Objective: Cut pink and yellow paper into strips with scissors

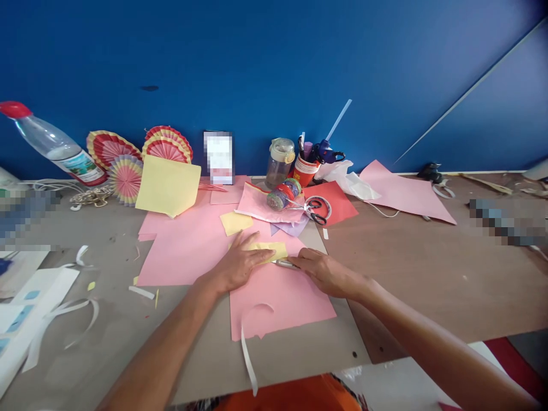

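My left hand [240,264] lies flat, fingers stretched, pressing a small yellow paper piece [274,249] onto a pink sheet [278,299] that has a curved cut in its near edge. My right hand [322,272] rests just right of it, fingers closed over a thin pen-like tool [285,263] whose tip touches the yellow piece's lower edge. A bigger pink sheet [184,245] lies under and to the left of both.
Scissors [311,210], a tape roll [324,205], a tipped jar [283,194], a red cup of tools [305,166] and a plastic jar [279,160] stand behind. Paper fans [124,162], a yellow sheet [168,185] and a leaning bottle [55,144] are at left. White strips [248,357] lie near the edge.
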A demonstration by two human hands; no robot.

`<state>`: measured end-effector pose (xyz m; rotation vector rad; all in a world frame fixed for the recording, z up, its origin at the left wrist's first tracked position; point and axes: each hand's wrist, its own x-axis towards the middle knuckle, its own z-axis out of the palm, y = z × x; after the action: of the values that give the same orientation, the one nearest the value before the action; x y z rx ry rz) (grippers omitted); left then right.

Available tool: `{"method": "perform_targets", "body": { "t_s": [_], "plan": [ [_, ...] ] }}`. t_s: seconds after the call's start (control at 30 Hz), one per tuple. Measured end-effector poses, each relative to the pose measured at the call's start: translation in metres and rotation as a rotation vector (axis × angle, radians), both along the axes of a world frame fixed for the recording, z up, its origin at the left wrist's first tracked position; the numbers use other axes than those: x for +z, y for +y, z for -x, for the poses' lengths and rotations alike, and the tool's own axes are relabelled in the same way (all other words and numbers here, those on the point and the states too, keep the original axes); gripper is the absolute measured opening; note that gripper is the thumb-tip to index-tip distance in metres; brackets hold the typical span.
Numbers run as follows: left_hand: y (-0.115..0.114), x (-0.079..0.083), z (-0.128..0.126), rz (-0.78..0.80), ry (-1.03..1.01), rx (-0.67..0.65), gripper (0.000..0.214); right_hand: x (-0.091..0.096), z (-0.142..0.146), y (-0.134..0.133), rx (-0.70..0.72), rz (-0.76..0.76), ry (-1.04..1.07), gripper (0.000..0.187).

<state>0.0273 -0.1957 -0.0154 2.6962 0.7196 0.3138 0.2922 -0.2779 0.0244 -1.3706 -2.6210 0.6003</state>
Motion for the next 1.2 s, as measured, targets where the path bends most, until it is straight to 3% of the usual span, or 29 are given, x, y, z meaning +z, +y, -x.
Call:
{"method": "perform_targets", "body": {
  "t_s": [0.63,1.2],
  "plan": [
    [-0.003,0.013,0.002,0.097,0.045,-0.028,0.041,0.009,0.003,0.000,0.013,0.110,-0.005,0.048],
    [-0.002,0.014,0.002,0.082,0.056,-0.068,0.047,-0.001,0.021,0.004,0.103,-0.033,-0.050,0.048]
  ]
}}
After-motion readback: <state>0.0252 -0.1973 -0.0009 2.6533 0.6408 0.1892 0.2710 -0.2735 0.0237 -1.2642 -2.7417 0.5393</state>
